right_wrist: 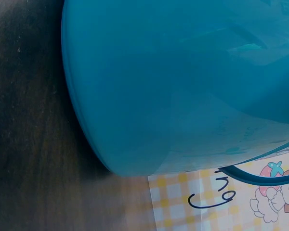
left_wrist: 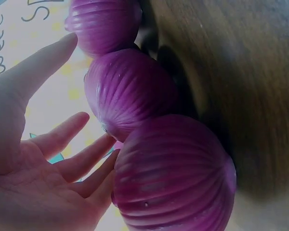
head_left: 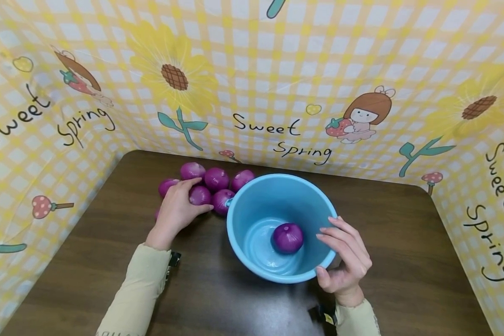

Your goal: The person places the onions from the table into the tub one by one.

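My left hand (head_left: pixel 178 205) reaches over a group of purple onions at the table's left, thumb and forefinger spread either side of one onion (head_left: pixel 199 195). In the left wrist view its fingers (left_wrist: pixel 70 130) are loosely extended beside the onions, with the nearest onion (left_wrist: pixel 176 178) large in front. With my right hand (head_left: pixel 346 256) I grip the rim of a light blue bucket (head_left: pixel 280 177), fingertips over the edge and thumb at its near right side. Inside the bucket a single onion (head_left: pixel 288 238) lies on the bottom. The bucket's outer wall (right_wrist: pixel 173 96) fills most of the right wrist view.
More onions lie around the left hand, among them one at the back (head_left: pixel 192 171) and one beside the bucket (head_left: pixel 242 179). The dark wooden table (head_left: pixel 210 298) is enclosed by a yellow checked cloth (head_left: pixel 260 84). A bucket handle (right_wrist: pixel 260 178) shows in the right wrist view.
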